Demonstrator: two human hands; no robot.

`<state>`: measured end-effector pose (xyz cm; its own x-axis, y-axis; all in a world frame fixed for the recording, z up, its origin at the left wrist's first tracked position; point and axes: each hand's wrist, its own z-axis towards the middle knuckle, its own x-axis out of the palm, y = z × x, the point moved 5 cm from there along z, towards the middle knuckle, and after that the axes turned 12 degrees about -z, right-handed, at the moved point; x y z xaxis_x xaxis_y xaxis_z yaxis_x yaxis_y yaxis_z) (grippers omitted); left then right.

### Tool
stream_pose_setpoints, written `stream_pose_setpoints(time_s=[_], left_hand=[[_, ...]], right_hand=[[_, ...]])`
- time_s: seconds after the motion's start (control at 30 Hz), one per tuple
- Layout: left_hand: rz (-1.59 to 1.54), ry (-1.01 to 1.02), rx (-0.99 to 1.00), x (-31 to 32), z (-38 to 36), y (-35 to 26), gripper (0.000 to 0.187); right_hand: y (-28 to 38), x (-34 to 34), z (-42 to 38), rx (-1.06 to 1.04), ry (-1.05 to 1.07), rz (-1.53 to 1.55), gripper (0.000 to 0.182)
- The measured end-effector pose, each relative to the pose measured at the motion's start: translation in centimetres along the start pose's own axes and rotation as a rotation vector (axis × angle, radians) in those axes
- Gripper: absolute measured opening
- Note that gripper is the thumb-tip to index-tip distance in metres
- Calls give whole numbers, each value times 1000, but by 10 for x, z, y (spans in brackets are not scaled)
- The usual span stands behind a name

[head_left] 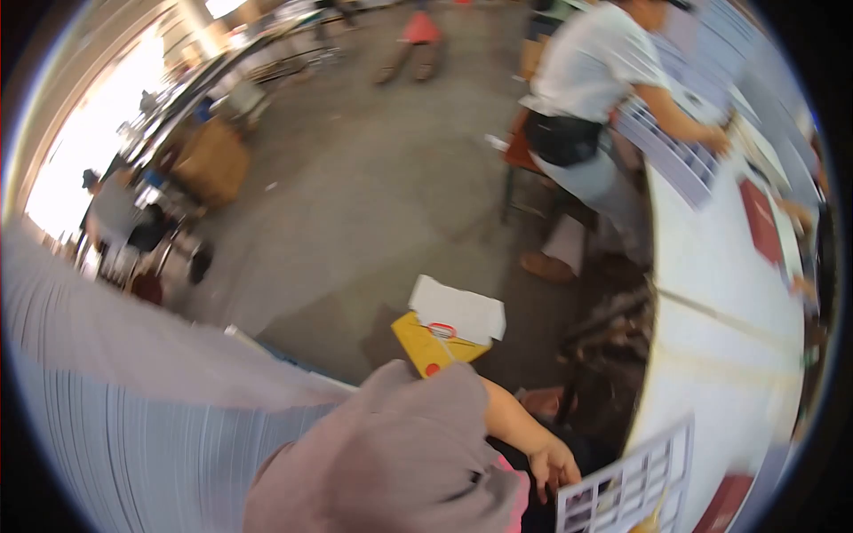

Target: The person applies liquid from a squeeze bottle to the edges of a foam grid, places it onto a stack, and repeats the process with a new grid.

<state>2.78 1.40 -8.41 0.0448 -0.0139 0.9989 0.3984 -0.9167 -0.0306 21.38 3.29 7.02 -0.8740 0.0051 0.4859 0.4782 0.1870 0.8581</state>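
My left hand (553, 464) hangs at the lower middle, reaching out of a greyish-mauve sleeve. Its fingers are slightly bent and apart, with the fingertips right at the near corner of a white grid tray (626, 487). The tray has rows of rectangular openings and stands tilted against the table's edge. A small yellow thing (655, 517) shows at its lower side, blurred. My right hand is out of view. Past the tray, a dark red flat box (724, 504) lies on the white table (733, 355).
A yellow box (422, 340) with a white flap (458, 309) is beside my shoulder. Further along the table, a person in white (586, 62) handles another grid tray (666, 151) near a dark red box (760, 219). Stacked pale sheets (160, 417) fill the lower left. A cardboard box (213, 160) stands beyond.
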Motion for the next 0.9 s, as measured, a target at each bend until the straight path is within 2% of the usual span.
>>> stream_pose_setpoints(time_s=[0.03, 0.07, 0.1, 0.13, 0.17, 0.2, 0.23, 0.27, 0.3, 0.37, 0.4, 0.43, 0.47, 0.53, 0.6, 0.63, 0.67, 0.83, 0.9], left_hand=[[403, 243, 290, 5, -1, -6, 32], [60, 63, 95, 13, -11, -7, 31], [-66, -66, 80, 16, -14, -12, 28], [-165, 21, 87, 2, -10, -14, 26], [-180, -56, 108, 0, -10, -17, 25], [-192, -38, 118, 8, -12, -19, 26], [-224, -2, 151, 7, -13, -21, 28], [-233, -47, 150, 2, -15, -23, 30], [-204, -37, 168, 8, -15, -26, 31], [-182, -163, 190, 4, -21, -33, 32], [-142, -165, 207, 0, -20, -39, 34], [-171, -152, 229, -2, -18, -44, 34], [-150, -193, 236, -5, -19, -55, 36], [-91, -173, 251, -6, -23, -79, 37], [-61, -291, 303, 10, -31, -95, 37], [-56, -179, 274, 11, -34, -103, 38], [-37, -203, 276, 7, -41, -109, 37], [-80, -410, 329, -5, -62, -107, 42], [-123, -413, 343, -13, -64, -99, 44]], right_hand=[[1, -3, -4, -3, -15, 14, 52], [1, -8, -8, -12, -39, 30, 50], [0, -16, -13, -22, -68, 49, 48], [-8, -45, -12, -85, -72, -4, 40], [-8, -47, -22, -97, -204, 10, 38], [-1, -35, -29, -101, -167, 23, 37], [-2, -44, -36, -117, -223, 28, 35], [-3, -63, -42, -92, -266, -29, 41], [3, -54, -46, -107, -319, -83, 36], [10, -49, -54, -114, -402, -222, 37], [10, -57, -54, -148, -358, -269, 39], [8, -68, -55, -182, -456, -294, 40], [15, -64, -49, -186, -476, -306, 50], [25, -56, -32, -205, -495, -354, 52], [35, -49, -10, -254, -497, -348, 51], [39, -47, 3, -275, -485, -348, 50], [42, -48, 17, -277, -469, -355, 50], [40, -48, 96, -261, -446, -410, 56], [35, -49, 126, -250, -451, -427, 47]])
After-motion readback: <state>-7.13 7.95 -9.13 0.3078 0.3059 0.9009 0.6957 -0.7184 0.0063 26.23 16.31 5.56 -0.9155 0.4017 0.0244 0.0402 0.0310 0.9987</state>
